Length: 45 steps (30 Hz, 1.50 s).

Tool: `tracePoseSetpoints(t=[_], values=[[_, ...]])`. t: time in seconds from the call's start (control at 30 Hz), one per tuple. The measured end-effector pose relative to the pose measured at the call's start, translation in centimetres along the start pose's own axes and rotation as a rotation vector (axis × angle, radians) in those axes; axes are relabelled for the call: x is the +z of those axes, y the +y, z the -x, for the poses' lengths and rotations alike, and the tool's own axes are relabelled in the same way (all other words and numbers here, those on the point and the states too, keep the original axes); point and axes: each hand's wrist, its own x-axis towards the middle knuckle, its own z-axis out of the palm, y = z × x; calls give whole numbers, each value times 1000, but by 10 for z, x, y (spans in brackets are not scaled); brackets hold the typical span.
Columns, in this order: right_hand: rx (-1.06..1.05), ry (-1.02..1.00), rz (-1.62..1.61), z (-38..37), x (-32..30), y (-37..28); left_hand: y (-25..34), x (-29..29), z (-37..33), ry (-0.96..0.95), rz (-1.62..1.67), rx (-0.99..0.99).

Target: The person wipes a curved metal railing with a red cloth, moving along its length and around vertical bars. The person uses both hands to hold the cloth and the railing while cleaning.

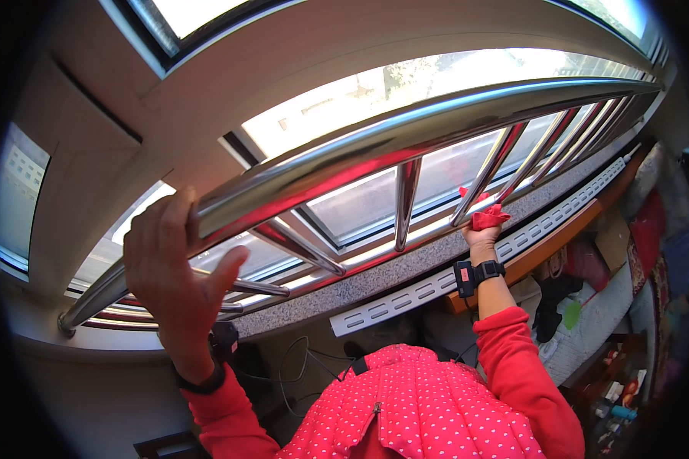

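A shiny steel window guard rail (375,141) with upright bars (406,203) runs across the window. My left hand (172,264) grips the top rail near its left end, fingers curled over it. My right hand (481,233) is shut on a red cloth (488,218) and presses it against the foot of a slanted bar just above the speckled stone sill (406,268). I wear a red dotted top and a dark band on each wrist.
Glass window panes (360,206) sit behind the bars. A white slotted vent strip (429,287) runs below the sill. Cables hang under it. Cluttered bedding, clothes and boxes (612,306) lie at the lower right.
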Motion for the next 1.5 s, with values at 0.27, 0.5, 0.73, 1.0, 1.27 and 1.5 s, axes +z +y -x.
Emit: tracePoseSetpoints(t=[0.27, 0.5, 0.73, 1.0, 1.27, 1.5], values=[[161, 71, 41, 58, -24, 111, -103, -33, 61, 100, -101, -63], [418, 84, 155, 143, -41, 235, -118, -24, 74, 185, -91, -53], [594, -14, 249, 220, -42, 314, -121, -18, 75, 261, -76, -29], [477, -4, 251, 171, -20, 243, -121, -20, 75, 251, -119, -41], [145, 34, 199, 75, -5, 109, -118, -20, 73, 230, -143, -61], [-47, -11, 174, 6, 1, -6, -116, -19, 73, 174, -183, -136]])
